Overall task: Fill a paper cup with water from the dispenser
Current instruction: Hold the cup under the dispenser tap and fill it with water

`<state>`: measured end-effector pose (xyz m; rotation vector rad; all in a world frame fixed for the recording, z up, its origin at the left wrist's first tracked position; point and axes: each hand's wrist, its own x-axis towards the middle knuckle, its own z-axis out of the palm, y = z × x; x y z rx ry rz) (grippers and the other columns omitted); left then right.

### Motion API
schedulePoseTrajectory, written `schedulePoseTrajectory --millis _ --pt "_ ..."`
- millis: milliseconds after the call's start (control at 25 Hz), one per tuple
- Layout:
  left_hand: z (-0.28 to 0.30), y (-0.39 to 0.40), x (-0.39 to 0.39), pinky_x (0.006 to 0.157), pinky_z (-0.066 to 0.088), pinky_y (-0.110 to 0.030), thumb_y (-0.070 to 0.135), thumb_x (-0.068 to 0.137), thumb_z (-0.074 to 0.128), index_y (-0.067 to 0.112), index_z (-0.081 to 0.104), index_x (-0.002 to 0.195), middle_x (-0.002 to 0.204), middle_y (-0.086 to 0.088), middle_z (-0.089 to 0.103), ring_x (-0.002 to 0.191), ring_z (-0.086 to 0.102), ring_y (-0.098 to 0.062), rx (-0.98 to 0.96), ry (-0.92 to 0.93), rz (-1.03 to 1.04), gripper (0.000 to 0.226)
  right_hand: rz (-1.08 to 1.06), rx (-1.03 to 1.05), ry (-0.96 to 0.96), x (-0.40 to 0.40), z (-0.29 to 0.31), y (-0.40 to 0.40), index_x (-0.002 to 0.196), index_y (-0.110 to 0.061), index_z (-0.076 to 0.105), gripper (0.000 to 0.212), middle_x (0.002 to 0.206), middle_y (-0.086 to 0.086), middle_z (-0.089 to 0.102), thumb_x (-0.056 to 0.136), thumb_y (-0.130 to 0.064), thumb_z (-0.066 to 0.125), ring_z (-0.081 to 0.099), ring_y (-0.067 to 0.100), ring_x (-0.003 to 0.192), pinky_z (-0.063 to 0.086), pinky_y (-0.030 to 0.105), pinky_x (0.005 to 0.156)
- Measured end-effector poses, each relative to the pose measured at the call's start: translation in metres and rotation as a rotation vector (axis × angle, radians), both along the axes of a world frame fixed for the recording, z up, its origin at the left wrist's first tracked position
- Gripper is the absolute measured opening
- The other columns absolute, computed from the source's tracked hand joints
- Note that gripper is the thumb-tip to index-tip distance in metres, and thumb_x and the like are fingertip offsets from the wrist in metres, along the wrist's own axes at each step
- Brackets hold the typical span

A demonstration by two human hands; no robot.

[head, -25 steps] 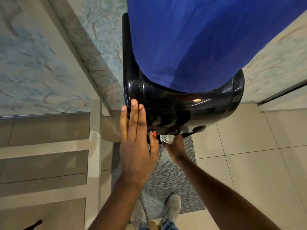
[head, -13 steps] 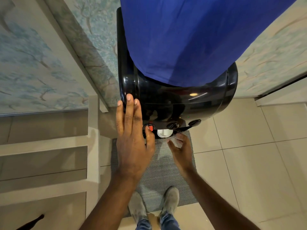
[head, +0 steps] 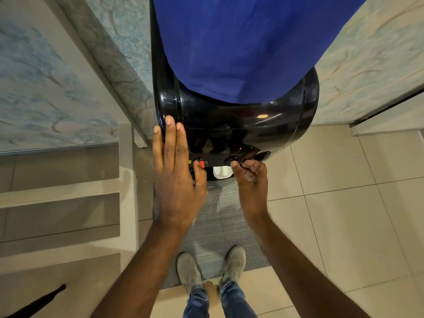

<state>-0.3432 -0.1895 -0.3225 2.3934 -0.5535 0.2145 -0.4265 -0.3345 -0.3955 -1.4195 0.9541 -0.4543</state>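
Head view from above: the black dispenser (head: 241, 120) stands against the patterned wall, a blue cover (head: 234, 47) draped over its top. The left hand (head: 176, 177) lies flat on the dispenser's front left edge, fingers straight and together, thumb beside the red tap (head: 201, 162). The right hand (head: 252, 180) is loosely curled and holds nothing, its fingertips at the dark middle tap (head: 234, 159). The white paper cup (head: 221, 172) sits in the recess under the taps, between the two hands and apart from both. Grey shoes (head: 190, 271) stand on a woven mat (head: 220, 230).
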Motion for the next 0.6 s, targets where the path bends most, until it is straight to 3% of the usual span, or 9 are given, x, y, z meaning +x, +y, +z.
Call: schedulePoseTrajectory --millis 280,480,600 --pt "0.002 0.000 0.001 0.127 -0.002 -0.015 0.009 0.094 0.061 0.005 0.017 0.164 0.174 -0.011 0.009 0.162 0.001 -0.033 -0.030 -0.003 0.000 0.082 -0.104 0.008 -0.098 0.013 -0.005 0.006 0.107 -0.012 0.057 0.032 0.100 0.001 0.068 0.088 -0.022 0.081 0.065 0.000 0.088 0.052 0.014 0.080" --pt "0.003 -0.001 0.001 0.128 -0.002 -0.017 0.005 0.094 0.063 0.001 0.020 0.163 0.173 -0.014 0.012 0.161 0.005 -0.037 -0.030 -0.008 0.002 0.082 -0.191 0.073 -0.201 0.022 -0.009 0.006 0.095 -0.018 0.057 0.029 0.093 0.007 0.065 0.084 -0.009 0.082 0.064 0.012 0.087 0.053 0.019 0.082" --pt "0.004 -0.002 0.000 0.127 -0.002 -0.014 0.003 0.093 0.063 0.000 0.021 0.163 0.173 -0.015 0.013 0.161 0.006 -0.038 -0.044 -0.009 0.003 0.081 -0.242 0.110 -0.259 0.028 -0.011 0.008 0.091 -0.018 0.057 0.032 0.084 -0.002 0.068 0.082 0.002 0.080 0.067 0.007 0.079 0.054 0.017 0.079"
